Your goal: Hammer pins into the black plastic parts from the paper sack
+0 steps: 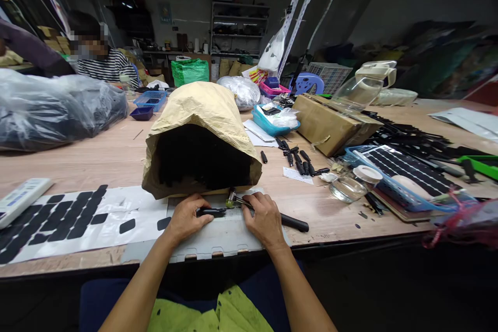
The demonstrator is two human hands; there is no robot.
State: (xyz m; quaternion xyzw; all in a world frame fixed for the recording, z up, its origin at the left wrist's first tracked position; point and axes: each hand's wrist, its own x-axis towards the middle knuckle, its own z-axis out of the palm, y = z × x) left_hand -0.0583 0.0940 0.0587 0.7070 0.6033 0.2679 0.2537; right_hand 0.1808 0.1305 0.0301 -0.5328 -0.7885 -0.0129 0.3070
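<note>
My left hand (pixel 189 219) is closed round a slim black part (pixel 212 211), which points right over the pale board (pixel 229 244) at the table's front edge. My right hand (pixel 262 218) is wrapped over the shaft of a small hammer (pixel 294 222); its metal and yellow-green head lies to the left of my fingers, and its black handle sticks out to the right. Just behind both hands stands a large open paper bag (pixel 202 109) with a dark inside. A white sheet with black rounded stickers (pixel 73 218) lies to the left of my left hand.
Several black parts (pixel 301 162) lie right of the bag, near a cardboard box (pixel 330 119). Farther right are a glass jar (pixel 347 189) and a blue basket (pixel 420 202). A plastic-wrapped bundle (pixel 58 109) is at left. A person in stripes (pixel 107 65) sits across the table.
</note>
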